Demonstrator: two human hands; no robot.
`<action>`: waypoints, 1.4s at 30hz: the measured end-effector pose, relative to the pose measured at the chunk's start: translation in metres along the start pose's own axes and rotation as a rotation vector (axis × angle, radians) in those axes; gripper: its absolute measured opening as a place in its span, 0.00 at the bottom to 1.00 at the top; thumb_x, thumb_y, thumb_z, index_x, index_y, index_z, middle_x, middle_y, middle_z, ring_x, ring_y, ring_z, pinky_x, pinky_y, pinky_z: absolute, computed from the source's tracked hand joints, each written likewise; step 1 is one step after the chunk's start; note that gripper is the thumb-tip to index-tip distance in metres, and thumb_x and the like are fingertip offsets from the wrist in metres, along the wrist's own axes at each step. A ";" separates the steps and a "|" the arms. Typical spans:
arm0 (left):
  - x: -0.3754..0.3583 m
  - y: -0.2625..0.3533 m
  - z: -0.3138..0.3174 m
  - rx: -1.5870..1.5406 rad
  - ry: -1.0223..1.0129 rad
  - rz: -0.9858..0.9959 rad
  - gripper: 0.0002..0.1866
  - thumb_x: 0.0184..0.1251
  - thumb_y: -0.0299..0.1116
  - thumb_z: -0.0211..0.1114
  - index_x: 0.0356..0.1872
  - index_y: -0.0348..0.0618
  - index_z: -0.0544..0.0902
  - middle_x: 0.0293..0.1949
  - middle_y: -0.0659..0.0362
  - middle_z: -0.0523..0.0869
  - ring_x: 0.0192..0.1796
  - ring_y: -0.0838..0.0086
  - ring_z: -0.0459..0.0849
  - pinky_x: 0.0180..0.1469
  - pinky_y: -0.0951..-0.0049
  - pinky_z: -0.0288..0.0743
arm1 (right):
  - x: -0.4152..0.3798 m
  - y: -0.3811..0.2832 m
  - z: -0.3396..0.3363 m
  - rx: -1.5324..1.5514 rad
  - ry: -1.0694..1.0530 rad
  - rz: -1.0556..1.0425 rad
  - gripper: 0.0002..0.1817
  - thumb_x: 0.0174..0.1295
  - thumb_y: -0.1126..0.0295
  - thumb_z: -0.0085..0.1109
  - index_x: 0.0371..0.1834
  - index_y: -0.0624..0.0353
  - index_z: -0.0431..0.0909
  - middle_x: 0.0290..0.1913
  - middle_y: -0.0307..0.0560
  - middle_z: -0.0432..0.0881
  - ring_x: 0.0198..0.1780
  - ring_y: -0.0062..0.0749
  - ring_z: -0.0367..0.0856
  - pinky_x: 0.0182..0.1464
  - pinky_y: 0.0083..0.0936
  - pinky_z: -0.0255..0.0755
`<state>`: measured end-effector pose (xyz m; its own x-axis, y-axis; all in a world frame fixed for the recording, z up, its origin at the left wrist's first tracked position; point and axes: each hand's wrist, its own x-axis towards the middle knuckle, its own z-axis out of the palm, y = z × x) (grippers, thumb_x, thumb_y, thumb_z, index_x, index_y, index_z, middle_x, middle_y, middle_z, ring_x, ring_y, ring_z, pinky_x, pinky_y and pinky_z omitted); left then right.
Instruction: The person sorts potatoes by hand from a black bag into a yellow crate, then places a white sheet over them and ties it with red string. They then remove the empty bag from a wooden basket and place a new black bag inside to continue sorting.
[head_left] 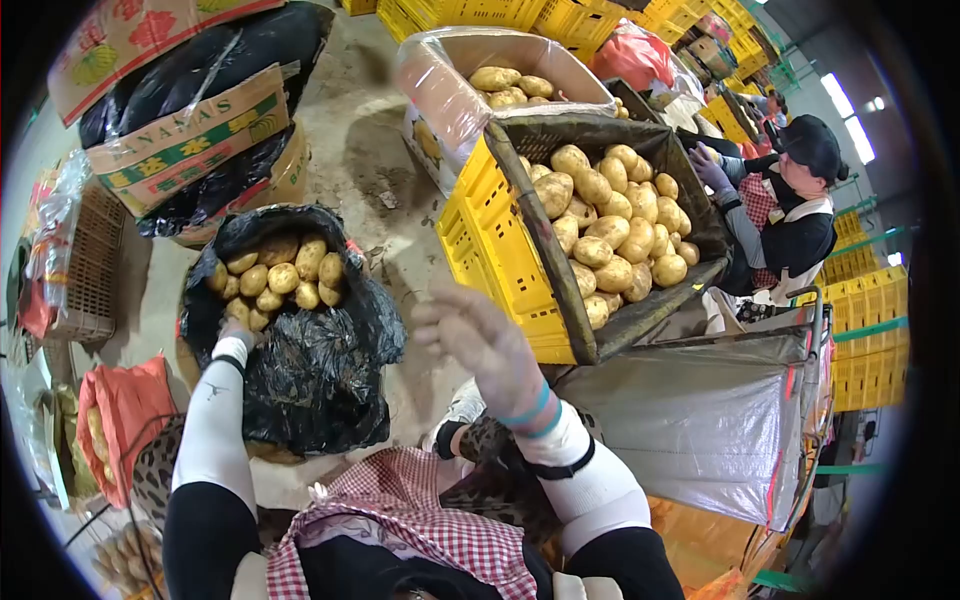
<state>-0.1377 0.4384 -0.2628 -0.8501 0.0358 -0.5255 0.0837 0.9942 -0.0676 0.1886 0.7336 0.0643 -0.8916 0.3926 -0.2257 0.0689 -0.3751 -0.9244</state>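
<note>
My left hand, gloved, reaches into a box lined with a black plastic bag. Its fingers are at the near left edge of the potatoes piled at the far end of that liner. One potato lies right at the fingertips, and I cannot tell whether they grip it. My right hand, blurred by motion, is raised between the box and a yellow crate. Its fingers are stretched out with nothing in them. Larger potatoes fill the crate, which has a dark lining around its rim.
Behind the crate stands a plastic-lined carton with more potatoes. Stacked cardboard cartons are at the far left, above a red mesh bag. A silver-covered cart stands at right. A co-worker is beyond the crate.
</note>
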 end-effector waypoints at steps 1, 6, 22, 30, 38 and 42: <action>-0.022 0.010 -0.001 0.027 0.140 -0.050 0.61 0.45 0.51 0.81 0.76 0.38 0.53 0.72 0.44 0.66 0.68 0.48 0.74 0.68 0.61 0.72 | -0.001 -0.001 0.004 -0.041 0.019 0.025 0.27 0.70 0.70 0.57 0.70 0.65 0.64 0.56 0.49 0.80 0.55 0.28 0.79 0.59 0.24 0.73; 0.018 0.004 0.012 -0.256 0.148 -0.184 0.56 0.48 0.54 0.78 0.73 0.40 0.56 0.67 0.44 0.68 0.66 0.49 0.73 0.66 0.58 0.73 | 0.000 0.007 0.007 -0.104 0.048 0.117 0.27 0.69 0.75 0.57 0.70 0.67 0.64 0.56 0.51 0.80 0.58 0.27 0.78 0.62 0.24 0.71; -0.174 -0.005 -0.180 -1.149 -0.509 0.282 0.27 0.60 0.47 0.71 0.61 0.52 0.79 0.51 0.63 0.85 0.48 0.81 0.82 0.44 0.75 0.79 | -0.003 0.014 0.041 -0.135 -0.076 0.064 0.24 0.72 0.67 0.53 0.68 0.67 0.67 0.55 0.52 0.80 0.49 0.29 0.81 0.53 0.25 0.76; -0.311 0.022 -0.187 -0.709 0.253 1.240 0.42 0.44 0.30 0.80 0.66 0.39 0.72 0.63 0.50 0.77 0.68 0.60 0.74 0.69 0.64 0.66 | 0.016 0.045 0.071 0.317 -0.426 0.365 0.32 0.72 0.55 0.57 0.73 0.58 0.59 0.54 0.46 0.78 0.44 0.29 0.82 0.43 0.25 0.79; -0.293 0.036 -0.180 -1.761 -0.672 0.706 0.42 0.51 0.25 0.79 0.69 0.37 0.67 0.66 0.54 0.73 0.67 0.71 0.74 0.70 0.70 0.65 | 0.017 0.050 0.067 0.227 -0.343 0.118 0.36 0.65 0.59 0.65 0.73 0.59 0.62 0.60 0.47 0.76 0.58 0.28 0.77 0.55 0.23 0.75; -0.300 0.043 -0.169 -0.886 0.406 1.166 0.39 0.54 0.36 0.79 0.67 0.38 0.71 0.56 0.55 0.81 0.58 0.76 0.79 0.63 0.72 0.73 | 0.023 0.050 0.067 -0.398 -0.310 -0.206 0.39 0.59 0.64 0.68 0.73 0.62 0.62 0.63 0.50 0.74 0.61 0.30 0.75 0.63 0.26 0.70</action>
<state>0.0333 0.4873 0.0353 -0.6250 0.6986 0.3482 0.5856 0.1247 0.8010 0.1412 0.6675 0.0336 -0.9906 0.1354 0.0181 -0.0109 0.0539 -0.9985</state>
